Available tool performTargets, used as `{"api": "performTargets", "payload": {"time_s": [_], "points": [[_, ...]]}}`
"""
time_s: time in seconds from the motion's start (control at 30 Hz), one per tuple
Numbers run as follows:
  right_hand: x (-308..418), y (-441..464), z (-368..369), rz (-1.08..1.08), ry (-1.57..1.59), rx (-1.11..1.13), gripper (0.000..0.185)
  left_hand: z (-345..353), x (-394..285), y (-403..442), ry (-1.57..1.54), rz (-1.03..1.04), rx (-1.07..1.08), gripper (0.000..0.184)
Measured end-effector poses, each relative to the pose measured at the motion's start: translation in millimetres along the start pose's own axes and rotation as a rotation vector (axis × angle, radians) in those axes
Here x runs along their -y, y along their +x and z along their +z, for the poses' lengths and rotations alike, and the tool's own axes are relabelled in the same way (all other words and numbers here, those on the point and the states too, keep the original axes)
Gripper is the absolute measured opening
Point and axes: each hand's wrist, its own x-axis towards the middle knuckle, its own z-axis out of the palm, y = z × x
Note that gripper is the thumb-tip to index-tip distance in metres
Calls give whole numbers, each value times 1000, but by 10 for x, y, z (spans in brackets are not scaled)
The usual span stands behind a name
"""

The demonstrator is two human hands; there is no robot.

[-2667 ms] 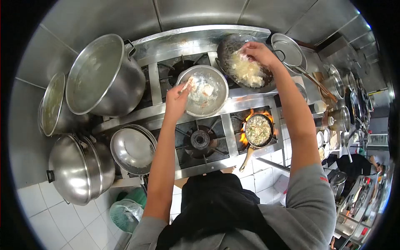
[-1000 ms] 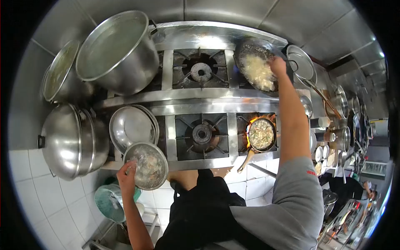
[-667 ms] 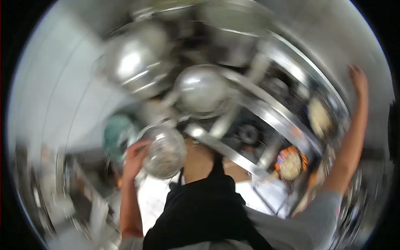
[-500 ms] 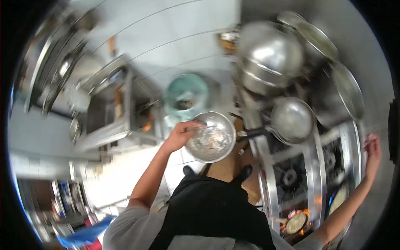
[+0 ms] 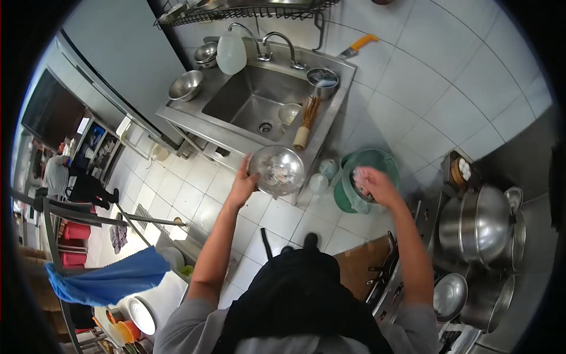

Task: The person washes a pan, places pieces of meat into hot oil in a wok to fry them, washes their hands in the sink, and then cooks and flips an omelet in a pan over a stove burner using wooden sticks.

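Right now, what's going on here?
A person in a black apron stands facing a sink. Their left grip has a metal bowl by the rim, with whitish residue inside. Their right grip appears over a green bin; whether it holds anything is hard to tell. A small bowl sits in the sink, and pots stand off to the right.

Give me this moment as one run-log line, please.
left hand: grips metal bowl at rim | residue: whitish, inside bowl | right hand: over green bin, grasp unclear | sink: small bowl inside
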Motion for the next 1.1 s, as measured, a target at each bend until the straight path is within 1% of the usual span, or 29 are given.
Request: {"api": "performTargets", "payload": {"time_s": [0.1, 0.13, 0.2, 0.23, 0.27, 0.3, 0.4, 0.47, 0.5, 0.53, 0.57, 0.63, 0.67, 0.73, 0.77, 0.83, 0.87, 0.9, 0.97, 1.0, 1.07, 1.1], "points": [[95, 1283, 48, -175, -140, 6, 40, -308, 63, 625, -6, -59, -205, 69], [129, 1722, 88, -224, -183, -6, 43, -369, 62, 808, -57, -4, -239, 59], [711, 2286, 229, -323, -501, -137, 49, -563, 157, 1204, 10, 40, -253, 58], [728, 2733, 226, -381, -519, -179, 52, -627, 68, 1430, 47, 78, -257, 57], [680, 3188, 272, -434, -534, -222, 56, -650, 24, 1616, 74, 29, -307, 57], [685, 3574, 308, -481, -551, -256, 59, -699, 50, 1831, 19, 7, -303, 59], [1022, 4319, 491, -414, -743, -286, 70, -835, 181, 2420, 67, 13, -316, 59], [924, 4930, 544, -411, -942, -300, 75, -929, 274, 2783, 130, 26, -359, 60], [884, 5188, 595, -414, -1039, -309, 77, -1079, 557, 3059, 319, 80, -425, 59], [934, 5321, 640, -351, -1184, -286, 80, -1231, 985, 3409, 510, 135, -482, 59], [891, 5466, 670, -376, -1287, -314, 75, -1341, 1204, 3696, 705, 195, -525, 59], [685, 5683, 713, -399, -1497, -375, 66, -1220, 784, 3794, 441, -104, -425, 59], [770, 5716, 717, -153, -1156, -133, 58, -1190, 638, 3845, 309, -259, -367, 59], [1058, 5725, 723, 310, -407, 278, 43, -1290, 744, 4123, 367, -334, -308, 59], [1051, 5724, 808, 258, -289, 214, 37, -1313, 793, 4273, 392, -367, -275, 59], [926, 5599, 1045, 147, -69, 83, 25, -1434, 1327, 4627, 643, -303, -278, 61], [920, 5543, 1187, 151, 134, 101, 24, -1471, 1605, 4860, 766, -254, -279, 61], [908, 5514, 1372, 149, 339, 120, 24, -1497, 1857, 5061, 779, -207, -249, 60], [812, 5601, 1757, 134, 572, 59, 23, -1530, 2252, 5334, 810, -122, -195, 59], [798, 5662, 1929, 151, 640, 26, 23, -1509, 2189, 5355, 790, -161, -149, 56], [825, 5794, 2208, 176, 781, -33, 22, -1514, 1821, 5301, 759, -239, -68, 52], [740, 5876, 2267, 150, 795, -25, 22, -1511, 1753, 5276, 743, -270, -72, 50]]}}
